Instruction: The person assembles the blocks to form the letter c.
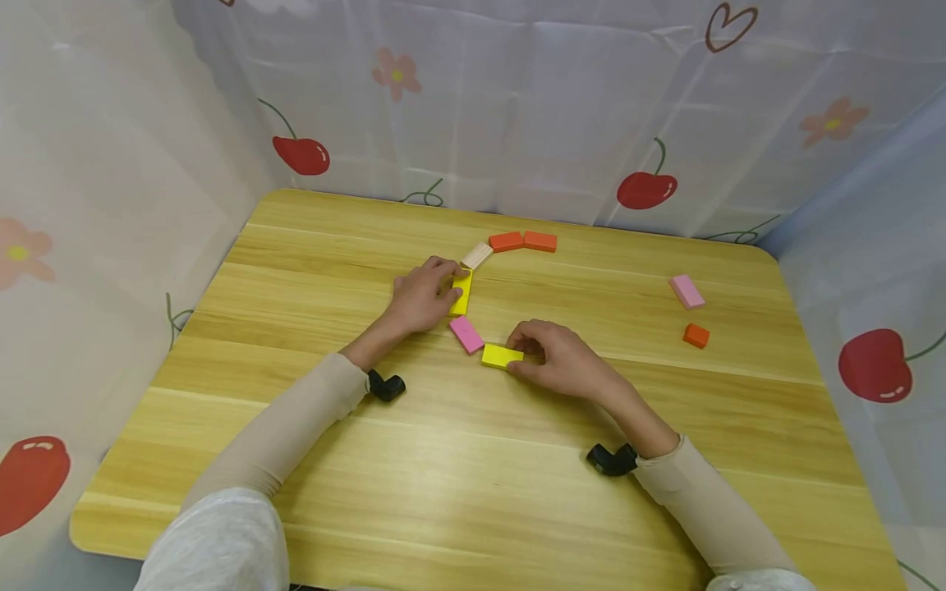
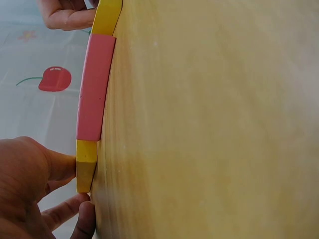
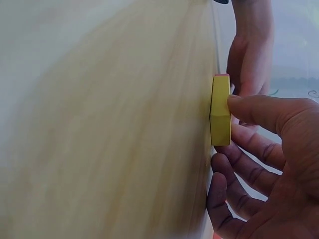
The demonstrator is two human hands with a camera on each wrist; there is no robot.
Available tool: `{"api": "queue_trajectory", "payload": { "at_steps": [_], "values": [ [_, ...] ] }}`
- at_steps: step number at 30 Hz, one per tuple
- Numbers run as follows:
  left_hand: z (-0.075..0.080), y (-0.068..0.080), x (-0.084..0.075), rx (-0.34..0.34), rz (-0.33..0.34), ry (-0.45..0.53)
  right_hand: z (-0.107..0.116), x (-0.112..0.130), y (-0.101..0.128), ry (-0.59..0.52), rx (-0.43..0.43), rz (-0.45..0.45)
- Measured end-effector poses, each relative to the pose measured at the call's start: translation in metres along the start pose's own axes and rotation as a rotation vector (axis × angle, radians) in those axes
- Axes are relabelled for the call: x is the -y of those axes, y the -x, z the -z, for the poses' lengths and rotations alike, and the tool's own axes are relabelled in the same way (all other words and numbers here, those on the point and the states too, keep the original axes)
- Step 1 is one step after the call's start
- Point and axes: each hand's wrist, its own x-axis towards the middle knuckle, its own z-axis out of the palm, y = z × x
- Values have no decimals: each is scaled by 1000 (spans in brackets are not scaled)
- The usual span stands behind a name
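The near yellow block lies flat on the table before the person, its right end partly covered by the thumb and fingertips of the right hand, which pinches it. The left hand hides part of the left side of the far yellow block, held between thumb and finger. In the left wrist view the near block is cut off by the top edge; in the right wrist view only a sliver of pink shows beyond it. Its long axis runs side to side, the right end slightly nearer the person, while the far one points away, leaning a little right. Slanting between them, the middle pink block appears to meet the near one. The tabletop is pale, streaked wood grain, and a light curtain printed with cherries and flowers hangs behind.
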Motion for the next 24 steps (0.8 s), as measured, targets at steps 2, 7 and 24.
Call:
{"api": "queue_trajectory", "payload": {
  "at_steps": [2,7,24],
  "values": [
    [0,0,1,-2,-2,-1,0,0,0,-1,-1,3],
    [0,0,1,-5,-4,-10,-1,1,0,-8,-6,7],
    [-1,0,1,0,0,-9,16,-21,20,-30,-30,-30]
  ]
}}
